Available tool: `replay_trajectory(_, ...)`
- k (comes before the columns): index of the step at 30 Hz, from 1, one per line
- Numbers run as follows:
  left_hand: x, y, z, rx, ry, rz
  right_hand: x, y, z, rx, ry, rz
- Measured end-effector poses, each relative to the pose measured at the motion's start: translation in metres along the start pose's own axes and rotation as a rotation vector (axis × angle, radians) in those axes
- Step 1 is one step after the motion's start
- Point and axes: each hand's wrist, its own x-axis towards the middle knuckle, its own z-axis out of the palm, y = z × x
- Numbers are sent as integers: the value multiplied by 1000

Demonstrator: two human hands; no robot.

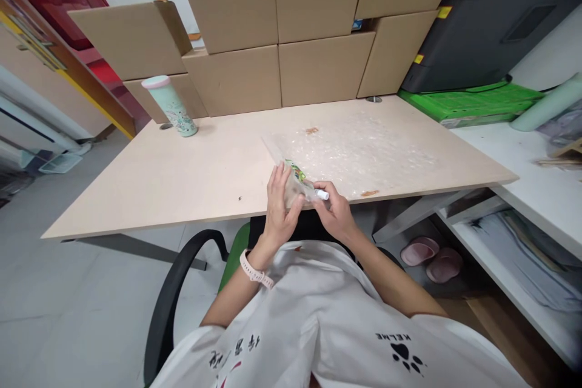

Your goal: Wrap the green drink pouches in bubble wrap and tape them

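A sheet of clear bubble wrap (364,145) lies across the right half of the desk. Its left part is folded up over a small item with green print (295,170) and a white cap (322,194), perhaps a tube or bottle; the wrap hides most of its body. My left hand (282,206), with a pale pink watch on the wrist, holds the folded wrap, fingers long over it and thumb at the near edge. On the other side, my right hand (335,211) has its fingers closed around the capped end.
Cardboard boxes (240,82) line the desk's back edge. A mint tumbler (173,106) stands at the back left. To the right are a green package (473,103) and a white shelf unit (536,170). Brown tape pieces (370,193) stick to the wrap.
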Motion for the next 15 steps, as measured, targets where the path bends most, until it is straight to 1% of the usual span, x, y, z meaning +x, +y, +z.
replay_trajectory(2, 20, -2, 2, 45, -70, 113, 2, 3, -6, 21, 8, 74)
replay_trajectory(4, 41, -3, 10, 51, -164, 171, 5, 8, -13, 37, 59, 123)
replay_trajectory(6, 60, -1, 24, 49, -252, 197, 8, 15, -22, 40, 133, 147)
replay_trajectory(8, 75, 3, 42, 45, -319, 212, 10, 23, -31, -13, 187, 169)
replay_trajectory(10, 84, 8, 62, 32, -347, 206, 9, 31, -40, -136, 215, 181)
replay_trajectory(12, 92, 11, 82, 0, -353, 178, 8, 38, -48, -252, 223, 158)
replay_trajectory(15, 104, 10, 106, -100, -370, 72, 6, 45, -55, -311, 210, 109)
